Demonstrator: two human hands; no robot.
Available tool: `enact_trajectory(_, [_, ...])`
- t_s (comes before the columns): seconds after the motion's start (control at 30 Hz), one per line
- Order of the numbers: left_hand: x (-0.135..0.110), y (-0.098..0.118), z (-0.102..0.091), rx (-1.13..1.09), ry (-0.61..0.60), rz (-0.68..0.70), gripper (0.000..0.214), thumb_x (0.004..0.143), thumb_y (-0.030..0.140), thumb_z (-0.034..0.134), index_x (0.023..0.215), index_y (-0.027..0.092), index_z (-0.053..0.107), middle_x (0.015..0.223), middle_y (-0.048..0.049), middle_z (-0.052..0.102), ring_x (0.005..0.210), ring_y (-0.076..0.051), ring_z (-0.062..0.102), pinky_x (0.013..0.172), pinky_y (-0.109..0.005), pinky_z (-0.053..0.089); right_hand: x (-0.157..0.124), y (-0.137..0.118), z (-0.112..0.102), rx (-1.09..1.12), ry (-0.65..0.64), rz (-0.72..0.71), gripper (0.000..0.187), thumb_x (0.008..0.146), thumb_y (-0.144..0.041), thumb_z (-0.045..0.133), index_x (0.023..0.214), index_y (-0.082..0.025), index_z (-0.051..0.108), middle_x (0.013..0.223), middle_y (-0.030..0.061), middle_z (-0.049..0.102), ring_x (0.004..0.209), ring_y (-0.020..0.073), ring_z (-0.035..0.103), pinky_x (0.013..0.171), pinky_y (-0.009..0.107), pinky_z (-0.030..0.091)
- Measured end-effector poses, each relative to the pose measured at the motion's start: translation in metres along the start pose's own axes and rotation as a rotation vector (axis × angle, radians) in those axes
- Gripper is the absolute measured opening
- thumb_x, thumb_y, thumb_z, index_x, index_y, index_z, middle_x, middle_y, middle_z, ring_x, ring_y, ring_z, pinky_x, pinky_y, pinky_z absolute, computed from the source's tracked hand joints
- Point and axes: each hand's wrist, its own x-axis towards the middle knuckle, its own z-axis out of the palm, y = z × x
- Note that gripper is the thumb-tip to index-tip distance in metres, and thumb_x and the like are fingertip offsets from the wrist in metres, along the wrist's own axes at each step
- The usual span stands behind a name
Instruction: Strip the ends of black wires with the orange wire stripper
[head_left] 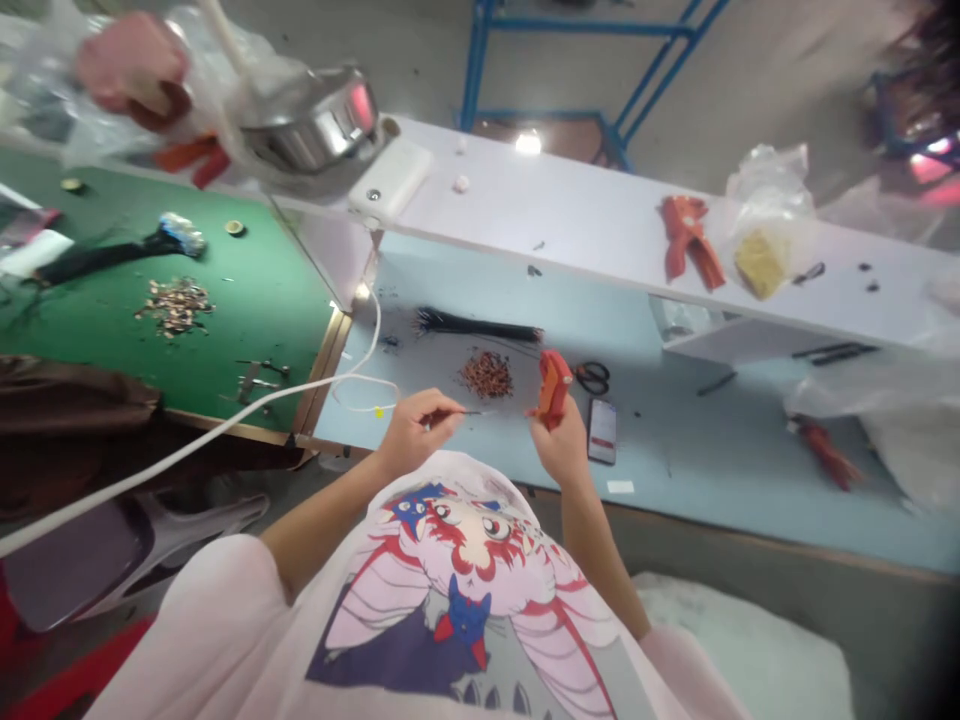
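Note:
My left hand point(415, 426) is pinched on a thin black wire point(469, 412) whose tip points right toward the tool. My right hand point(559, 440) is wrapped round an orange hand tool point(553, 385), held upright just above the light blue table point(675, 450). The two hands are close together near the table's front edge. Behind them lie a small heap of brown metal parts point(487, 374) and a bundle of black wires point(476, 325).
Black scissors point(593, 376) and a phone point(602, 430) lie right of the tool. A white shelf point(585, 215) carries another orange tool point(691, 240) and a plastic bag point(769, 225). A green mat point(247, 290) with small parts lies left; a white cable point(225, 425) crosses it.

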Motion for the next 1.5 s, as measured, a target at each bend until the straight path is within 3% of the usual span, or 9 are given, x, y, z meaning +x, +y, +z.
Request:
enact_trajectory(0.13, [0.001, -0.001, 0.005, -0.044, -0.011, -0.004, 0.011, 0.079, 0.021, 0.058, 0.077, 0.015, 0.067, 0.065, -0.0004, 0.057, 0.056, -0.007, 0.047, 0.054, -0.02, 0.038, -0.003, 0.004, 0.002, -0.034, -0.098, 0.076, 0.046, 0.065, -0.018, 0.048, 0.111, -0.016, 0.054, 0.091, 0.0078, 0.065, 0.082, 0.0234, 0.061, 0.077, 0.036, 0.044])
enact_trajectory(0.33, [0.001, 0.006, 0.012, -0.077, -0.038, -0.016, 0.012, 0.078, 0.021, 0.058, 0.077, 0.014, 0.067, 0.065, -0.0018, 0.059, 0.057, -0.008, 0.047, 0.055, -0.02, 0.038, -0.005, 0.001, 0.003, -0.055, -0.063, 0.114, 0.029, 0.065, -0.023, 0.046, 0.09, -0.018, 0.058, 0.083, 0.0058, 0.065, 0.072, 0.021, 0.06, 0.068, 0.031, 0.044])
enact_trajectory(0.53, [0.0, 0.006, 0.015, -0.062, -0.046, 0.0, 0.013, 0.077, 0.024, 0.058, 0.077, 0.014, 0.068, 0.066, -0.002, 0.059, 0.058, -0.009, 0.047, 0.057, -0.02, 0.038, -0.006, 0.006, 0.006, -0.026, -0.044, 0.111, 0.026, 0.064, -0.026, 0.048, 0.088, -0.018, 0.056, 0.079, 0.0046, 0.064, 0.066, 0.0202, 0.059, 0.065, 0.03, 0.043])
enact_trajectory(0.87, [-0.002, 0.005, 0.018, -0.084, -0.039, -0.011, 0.013, 0.076, 0.023, 0.059, 0.076, 0.015, 0.068, 0.066, -0.0029, 0.061, 0.058, -0.01, 0.049, 0.057, -0.021, 0.039, -0.006, 0.001, 0.008, -0.084, -0.081, 0.118, 0.044, 0.069, -0.042, 0.052, 0.104, -0.015, 0.059, 0.09, 0.0114, 0.069, 0.077, 0.0286, 0.064, 0.069, 0.037, 0.047])
enact_trajectory(1.0, [-0.003, 0.001, 0.019, -0.057, -0.037, 0.004, 0.012, 0.075, 0.024, 0.059, 0.076, 0.016, 0.069, 0.068, -0.0036, 0.063, 0.061, -0.011, 0.052, 0.06, -0.023, 0.041, -0.007, 0.0, 0.014, -0.055, -0.154, 0.117, 0.033, 0.07, -0.041, 0.051, 0.092, -0.018, 0.059, 0.078, 0.0085, 0.068, 0.067, 0.0264, 0.064, 0.064, 0.036, 0.047])
enact_trajectory(1.33, [-0.004, 0.0, 0.019, -0.062, -0.035, 0.018, 0.013, 0.075, 0.024, 0.059, 0.076, 0.015, 0.069, 0.065, -0.0025, 0.06, 0.056, -0.009, 0.047, 0.053, -0.021, 0.037, -0.009, -0.015, 0.022, 0.119, -0.168, 0.15, 0.039, 0.064, -0.045, 0.062, 0.087, -0.014, 0.058, 0.063, 0.0058, 0.065, 0.055, 0.0228, 0.06, 0.055, 0.033, 0.047])
enact_trajectory(1.5, [-0.003, 0.002, 0.02, -0.069, -0.037, 0.001, 0.012, 0.074, 0.021, 0.059, 0.075, 0.014, 0.069, 0.065, -0.0024, 0.06, 0.056, -0.009, 0.046, 0.053, -0.021, 0.037, -0.014, -0.021, 0.024, 0.308, -0.256, 0.247, 0.038, 0.063, -0.045, 0.066, 0.085, -0.015, 0.059, 0.074, 0.0094, 0.069, 0.07, 0.0257, 0.066, 0.067, 0.036, 0.051])
